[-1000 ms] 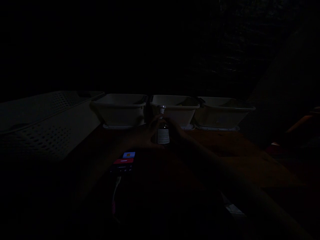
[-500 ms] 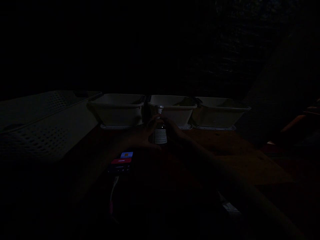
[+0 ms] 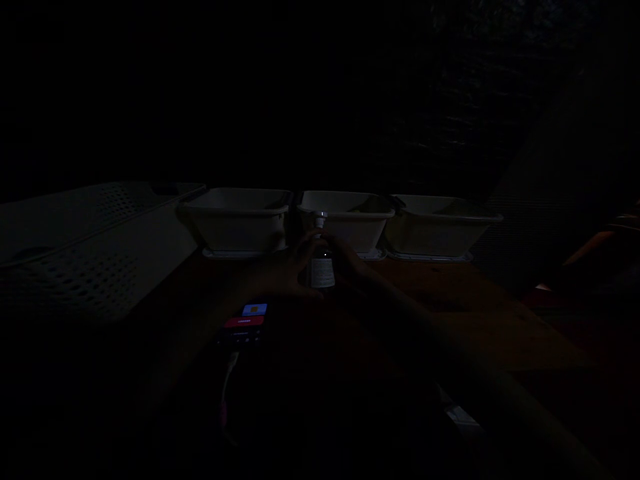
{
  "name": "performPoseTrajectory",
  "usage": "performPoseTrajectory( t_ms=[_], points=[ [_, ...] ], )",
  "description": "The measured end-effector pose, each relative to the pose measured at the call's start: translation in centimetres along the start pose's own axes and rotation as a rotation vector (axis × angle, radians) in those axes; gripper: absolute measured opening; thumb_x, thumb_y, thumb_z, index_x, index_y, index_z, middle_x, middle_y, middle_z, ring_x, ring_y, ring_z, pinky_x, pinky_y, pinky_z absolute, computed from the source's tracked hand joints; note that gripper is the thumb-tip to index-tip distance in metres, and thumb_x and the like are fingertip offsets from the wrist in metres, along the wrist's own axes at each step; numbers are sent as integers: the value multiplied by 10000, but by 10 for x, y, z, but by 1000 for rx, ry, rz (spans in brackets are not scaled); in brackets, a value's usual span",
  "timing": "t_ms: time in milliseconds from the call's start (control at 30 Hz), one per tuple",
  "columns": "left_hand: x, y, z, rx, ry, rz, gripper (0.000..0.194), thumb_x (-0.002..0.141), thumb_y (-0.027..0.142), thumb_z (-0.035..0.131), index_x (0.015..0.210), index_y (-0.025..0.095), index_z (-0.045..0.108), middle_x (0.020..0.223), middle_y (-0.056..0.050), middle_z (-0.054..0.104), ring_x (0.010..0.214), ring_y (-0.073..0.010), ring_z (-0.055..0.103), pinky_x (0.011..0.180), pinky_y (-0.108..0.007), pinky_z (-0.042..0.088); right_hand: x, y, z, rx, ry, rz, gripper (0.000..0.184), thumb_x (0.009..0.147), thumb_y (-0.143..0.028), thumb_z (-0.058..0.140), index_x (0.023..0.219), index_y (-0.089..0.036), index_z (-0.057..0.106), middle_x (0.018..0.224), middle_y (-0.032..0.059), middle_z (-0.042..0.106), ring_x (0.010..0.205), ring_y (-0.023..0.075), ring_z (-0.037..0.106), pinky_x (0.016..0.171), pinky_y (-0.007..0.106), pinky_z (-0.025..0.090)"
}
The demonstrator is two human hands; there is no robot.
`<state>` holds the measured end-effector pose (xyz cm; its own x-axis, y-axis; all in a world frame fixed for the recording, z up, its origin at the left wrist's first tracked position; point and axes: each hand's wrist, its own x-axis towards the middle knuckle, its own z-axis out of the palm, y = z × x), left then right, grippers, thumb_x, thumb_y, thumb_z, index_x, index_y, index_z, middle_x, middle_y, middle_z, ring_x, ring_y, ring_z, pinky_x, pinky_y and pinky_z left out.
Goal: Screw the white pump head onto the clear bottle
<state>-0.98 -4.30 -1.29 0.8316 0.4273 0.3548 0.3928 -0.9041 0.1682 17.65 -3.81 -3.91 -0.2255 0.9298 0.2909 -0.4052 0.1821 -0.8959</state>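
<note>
The view is very dark. A clear pump bottle with a white label and a pale pump top stands upright on the wooden table, at the middle of the view. My left hand curves around its left side, fingers near the neck and thumb low by the label. On the other side, my right hand closes against the bottle's upper part; its fingertips are hard to make out. Left of the bottle lies a phone with a lit screen, and a cable runs from its lower end.
Behind the bottle stand three pale tubs: a left one, a middle one and a right one. A large perforated basket sits at the left. Part of another person's arm shows at the far right.
Almost nothing differs. Both hands stay around the pump bottle, and the whole view has shifted by a tiny amount.
</note>
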Motion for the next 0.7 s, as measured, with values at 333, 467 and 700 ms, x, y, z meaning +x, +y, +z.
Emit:
performPoseTrajectory(
  t_ms=[333, 467, 700],
  points=[
    [0, 0, -1, 21, -7, -24, 1122, 672, 664, 752, 1518, 282, 122, 1608, -182, 118, 1322, -406, 469, 1094, -574, 401, -1, 1, -6, 35, -61, 25, 277, 829, -387, 636, 1020, -193, 687, 1043, 39, 722, 982, 203, 659, 917, 336, 494],
    [1, -1, 0, 13, 0, -11, 1125, 648, 672, 765, 1504, 292, 141, 1598, -180, 144, 1338, -413, 446, 1084, -584, 402, 2, 0, -8, -4, -74, 63, 285, 843, -396, 619, 1023, -186, 688, 1089, 63, 714, 1012, 210, 655, 931, 342, 491],
    [0, 1, -4, 41, 12, 14, 1114, 635, 674, 775, 1483, 291, 163, 1593, -187, 162, 1302, -408, 480, 1077, -574, 402, -1, -7, -9, -25, -131, 44, 277, 833, -410, 657, 999, -194, 708, 1043, 56, 724, 970, 210, 657, 887, 341, 496]
  ],
)
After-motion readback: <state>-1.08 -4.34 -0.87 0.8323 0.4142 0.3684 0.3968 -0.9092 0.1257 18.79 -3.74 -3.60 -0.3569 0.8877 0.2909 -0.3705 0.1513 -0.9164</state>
